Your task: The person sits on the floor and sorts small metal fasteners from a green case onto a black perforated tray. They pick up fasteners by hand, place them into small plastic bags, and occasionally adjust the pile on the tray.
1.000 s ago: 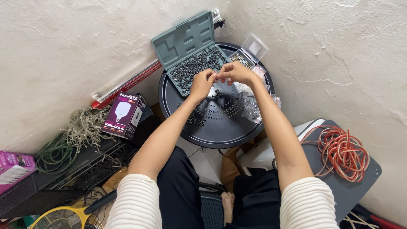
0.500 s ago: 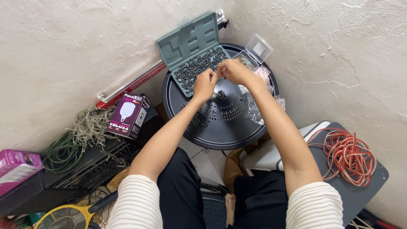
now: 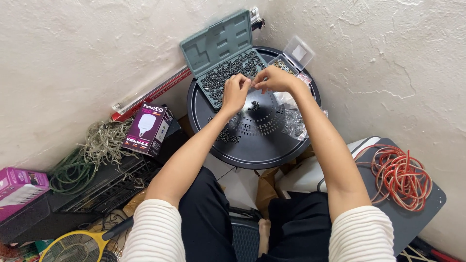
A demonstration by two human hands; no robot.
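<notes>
rough white plaster walls point(image 3: 73, 53) meeting in a corner, cluttered floor point(image 3: 238, 182) below, even daylight

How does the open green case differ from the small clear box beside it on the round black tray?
The green case is opaque and larger; the clear box is see-through and smaller. The green case's tray is heaped with dark small parts; the clear box's contents are too small to tell. Both stand with lids open against the wall.
</notes>
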